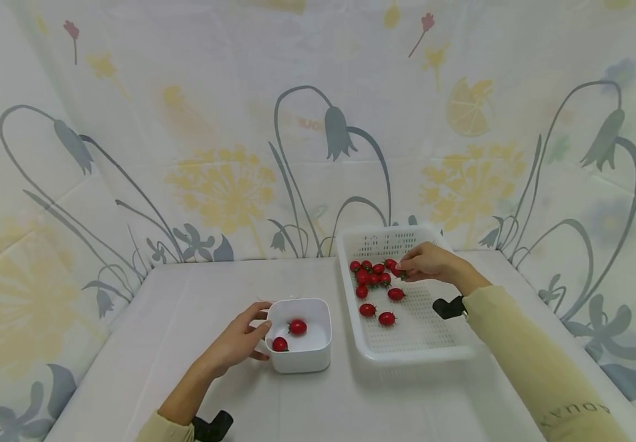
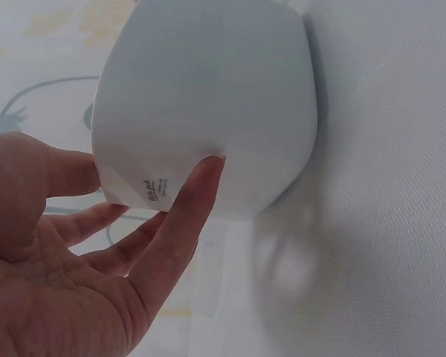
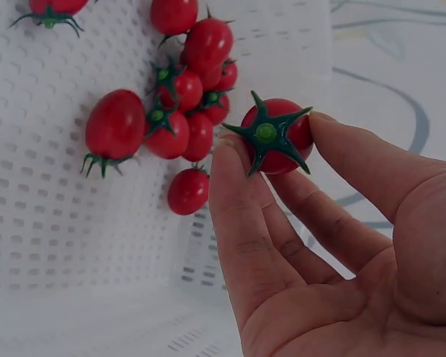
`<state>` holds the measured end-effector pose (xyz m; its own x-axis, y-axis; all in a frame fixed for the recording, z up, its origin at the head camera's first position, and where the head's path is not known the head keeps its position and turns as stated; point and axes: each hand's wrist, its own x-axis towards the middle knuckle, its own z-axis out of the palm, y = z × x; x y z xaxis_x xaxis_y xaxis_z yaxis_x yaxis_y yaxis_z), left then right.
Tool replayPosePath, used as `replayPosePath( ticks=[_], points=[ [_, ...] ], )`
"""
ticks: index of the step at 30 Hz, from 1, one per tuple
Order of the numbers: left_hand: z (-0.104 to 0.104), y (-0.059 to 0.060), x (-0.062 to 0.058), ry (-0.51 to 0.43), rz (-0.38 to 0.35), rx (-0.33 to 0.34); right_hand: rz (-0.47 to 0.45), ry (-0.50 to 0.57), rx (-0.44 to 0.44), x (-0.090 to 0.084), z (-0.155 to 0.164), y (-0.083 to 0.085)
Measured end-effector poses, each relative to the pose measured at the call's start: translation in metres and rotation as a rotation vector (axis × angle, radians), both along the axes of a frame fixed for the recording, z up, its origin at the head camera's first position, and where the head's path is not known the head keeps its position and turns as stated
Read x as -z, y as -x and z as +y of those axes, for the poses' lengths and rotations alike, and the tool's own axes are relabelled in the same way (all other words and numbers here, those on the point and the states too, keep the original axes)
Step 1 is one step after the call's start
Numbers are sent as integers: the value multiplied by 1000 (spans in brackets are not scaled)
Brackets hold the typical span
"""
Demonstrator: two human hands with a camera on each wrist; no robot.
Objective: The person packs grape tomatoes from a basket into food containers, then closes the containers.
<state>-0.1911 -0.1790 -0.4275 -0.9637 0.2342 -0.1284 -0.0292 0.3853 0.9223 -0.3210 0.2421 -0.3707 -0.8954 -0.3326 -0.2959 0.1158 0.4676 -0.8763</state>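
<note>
The right hand (image 1: 431,261), fingers clamped on 1 tomato (image 3: 271,149), hangs over the white basket (image 1: 406,354), toward its 12 o'clock. The left hand (image 1: 237,341), fingers apart, touches the white box (image 1: 302,363) at 9 o'clock. 2 more tomatoes (image 1: 298,327) lie inside, 1 at 8 o'clock.

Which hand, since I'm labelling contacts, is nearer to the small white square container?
The left hand: it touches the container on its left side. The right hand is farther, up and right, over the white perforated basket, pinching a red tomato with green sepals.
</note>
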Motion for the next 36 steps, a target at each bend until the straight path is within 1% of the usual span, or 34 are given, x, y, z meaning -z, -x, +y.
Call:
replayPosePath(
  ticks=[4,13,25,31,36],
  points=[
    [0,0,-1,8,-13,0,8,-1,-2,-5,-2,-6],
    [0,-1,-1,11,2,0,43,12,-36,-12,-6,-17],
    [0,1,0,15,3,5,89,22,-43,-19,-13,-31],
    [-1,1,0,9,-1,12,129,27,-67,-26,-19,-41],
    [-1,0,0,9,-5,8,155,57,-95,-32,-28,-52]
  ],
)
